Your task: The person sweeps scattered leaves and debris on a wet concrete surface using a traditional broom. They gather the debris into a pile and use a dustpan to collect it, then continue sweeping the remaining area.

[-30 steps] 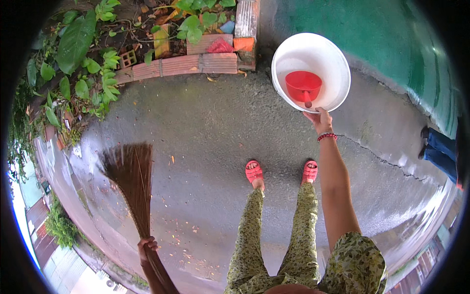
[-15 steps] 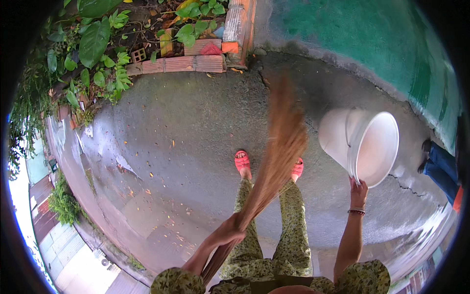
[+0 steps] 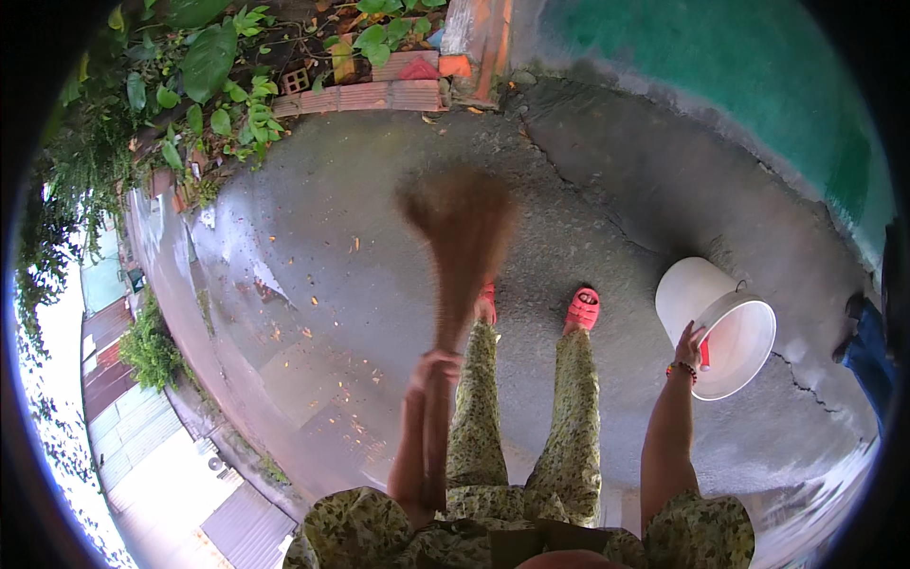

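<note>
Gripping the broom [image 3: 462, 237] low on its bundled stalks, the left hand [image 3: 436, 364] is curled fully round it, bristles out before the left foot; it looks light and springy. The right hand [image 3: 689, 347] clasps the rim of the tilted white bucket [image 3: 692, 289], right of the feet, probably stiff, slick if wet, best held there.
</note>
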A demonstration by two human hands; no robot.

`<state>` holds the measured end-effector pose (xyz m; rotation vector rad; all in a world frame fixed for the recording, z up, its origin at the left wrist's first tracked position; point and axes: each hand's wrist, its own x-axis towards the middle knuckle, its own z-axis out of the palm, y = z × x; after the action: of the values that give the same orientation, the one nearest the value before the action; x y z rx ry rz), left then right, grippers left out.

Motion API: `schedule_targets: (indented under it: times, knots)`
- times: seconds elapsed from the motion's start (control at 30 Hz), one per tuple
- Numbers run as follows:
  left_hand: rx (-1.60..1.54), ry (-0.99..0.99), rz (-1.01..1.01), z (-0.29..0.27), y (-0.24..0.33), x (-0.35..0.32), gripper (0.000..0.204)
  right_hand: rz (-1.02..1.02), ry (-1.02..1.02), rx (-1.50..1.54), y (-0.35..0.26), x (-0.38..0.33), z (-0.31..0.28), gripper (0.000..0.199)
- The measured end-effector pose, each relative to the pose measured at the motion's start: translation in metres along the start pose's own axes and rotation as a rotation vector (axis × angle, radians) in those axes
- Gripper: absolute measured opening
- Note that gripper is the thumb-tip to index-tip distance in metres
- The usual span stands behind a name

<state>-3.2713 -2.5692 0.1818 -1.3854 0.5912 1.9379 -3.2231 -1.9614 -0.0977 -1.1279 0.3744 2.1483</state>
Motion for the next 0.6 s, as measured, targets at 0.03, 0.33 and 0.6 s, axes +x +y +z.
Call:
schedule_targets:
  times: [0.03, 0.33, 0.6]
  knots:
    - [-0.248, 0.026, 0.035, -0.032, 0.012, -0.016, 0.009, 0.021, -0.015, -0.020, 0.021, -0.008, -0.003, 0.049]
    - [0.289, 0.377, 0.116, 0.023, -0.024, -0.189, 0.010, 1.293, -0.122, -1.386, 0.166, -0.267, 0.057, 0.056]
    - [0.790, -0.399, 0.087, 0.250, -0.098, 0.003, 0.015, 0.897, -0.093, -1.358, 0.216, -0.572, 0.118, 0.042]
